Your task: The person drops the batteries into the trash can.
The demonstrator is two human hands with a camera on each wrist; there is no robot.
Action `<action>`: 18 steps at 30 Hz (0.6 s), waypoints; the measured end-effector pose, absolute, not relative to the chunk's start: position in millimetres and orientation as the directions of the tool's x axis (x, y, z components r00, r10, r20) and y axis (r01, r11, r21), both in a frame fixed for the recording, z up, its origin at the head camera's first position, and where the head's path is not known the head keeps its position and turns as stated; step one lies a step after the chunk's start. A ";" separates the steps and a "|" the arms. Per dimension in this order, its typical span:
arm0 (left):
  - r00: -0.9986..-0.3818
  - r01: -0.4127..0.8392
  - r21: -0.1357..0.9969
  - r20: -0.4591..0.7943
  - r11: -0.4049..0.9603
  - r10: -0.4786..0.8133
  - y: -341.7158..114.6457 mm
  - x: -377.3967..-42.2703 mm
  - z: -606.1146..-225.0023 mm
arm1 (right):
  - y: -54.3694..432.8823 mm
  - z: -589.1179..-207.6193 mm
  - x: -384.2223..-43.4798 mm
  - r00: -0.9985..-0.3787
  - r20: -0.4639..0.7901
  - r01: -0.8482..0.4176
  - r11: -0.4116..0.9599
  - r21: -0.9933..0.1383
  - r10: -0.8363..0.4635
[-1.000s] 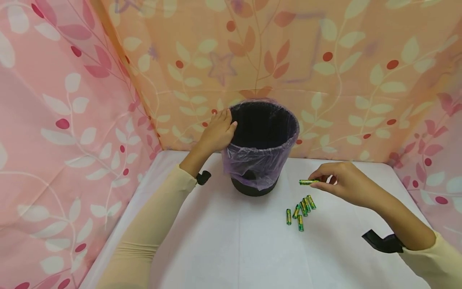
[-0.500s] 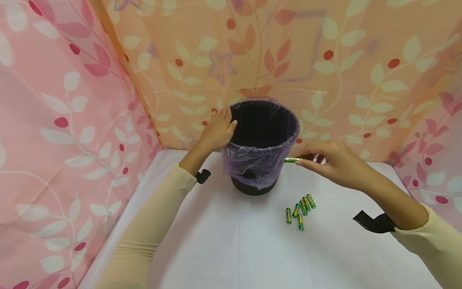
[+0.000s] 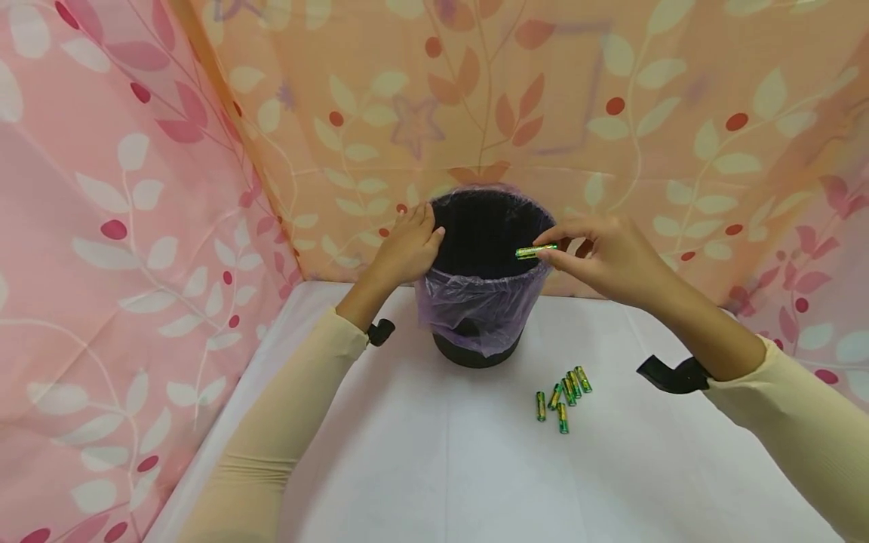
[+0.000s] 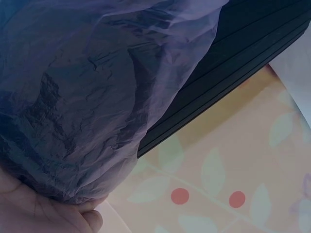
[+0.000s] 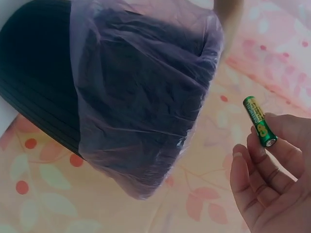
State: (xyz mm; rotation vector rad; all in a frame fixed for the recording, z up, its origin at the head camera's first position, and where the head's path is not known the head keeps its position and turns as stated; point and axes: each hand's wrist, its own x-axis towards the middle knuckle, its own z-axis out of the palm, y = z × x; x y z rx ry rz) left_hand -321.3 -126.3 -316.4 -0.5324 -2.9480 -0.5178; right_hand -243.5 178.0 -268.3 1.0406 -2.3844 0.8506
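My right hand (image 3: 614,256) pinches a green and yellow battery (image 3: 526,252) between thumb and fingertips. The battery is over the mouth of a black bin (image 3: 475,354) lined with a translucent purple bag (image 3: 482,309). In the right wrist view, the battery (image 5: 260,121) juts past the fingertips, its end cap facing the camera. My left hand (image 3: 410,245) rests on the bin's left rim, fingers extended along it. The left wrist view shows its palm (image 4: 43,213) against the bag (image 4: 97,87). Several similar batteries (image 3: 563,400) lie grouped on the white surface. The bin's bottom is hidden in darkness.
A white cloth (image 3: 407,452) covers the table. Behind the bin rises an orange leaf-print curtain (image 3: 305,90), with pink leaf-print curtains (image 3: 61,264) at the sides. A black strap piece (image 3: 675,375) sticks out from the right wrist.
My right hand has moved up and left, carrying the battery from above the loose batteries to over the bin's mouth. The left hand stays on the rim.
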 end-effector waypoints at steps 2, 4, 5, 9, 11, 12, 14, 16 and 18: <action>-0.934 0.357 0.308 0.153 0.882 0.324 -126.6 -322.8 -317.0 | 175.5 -268.5 -248.8 -0.655 0.565 -0.747 0.544 -0.383 -0.502; -0.932 0.362 0.307 0.155 0.880 0.329 -126.2 -324.3 -317.4 | 173.7 -269.4 -254.5 -0.664 0.563 -0.739 0.547 -0.394 -0.492; -0.931 0.364 0.307 0.155 0.880 0.331 -125.9 -325.2 -317.6 | 173.1 -270.1 -257.7 -0.670 0.559 -0.734 0.548 -0.401 -0.488; -0.930 0.366 0.311 0.156 0.877 0.333 -125.4 -326.6 -317.9 | 171.2 -274.3 -271.1 -0.695 0.546 -0.709 0.572 -0.413 -0.467; -0.932 0.360 0.311 0.152 0.880 0.328 -125.9 -326.4 -317.9 | 169.5 -276.5 -277.7 -0.705 0.541 -0.698 0.585 -0.412 -0.459; -0.933 0.359 0.310 0.151 0.880 0.327 -126.2 -326.1 -318.0 | 168.7 -277.5 -281.0 -0.709 0.539 -0.693 0.593 -0.410 -0.455; -0.934 0.356 0.311 0.147 0.881 0.325 -126.8 -325.4 -317.9 | 166.5 -278.7 -286.9 -0.716 0.535 -0.684 0.605 -0.407 -0.449; -0.934 0.355 0.318 0.148 0.879 0.324 -127.3 -324.6 -317.9 | 164.1 -279.4 -292.6 -0.720 0.528 -0.679 0.614 -0.402 -0.451; -0.935 0.353 0.320 0.152 0.879 0.320 -127.6 -323.5 -317.7 | 161.4 -279.6 -298.0 -0.719 0.520 -0.681 0.618 -0.393 -0.461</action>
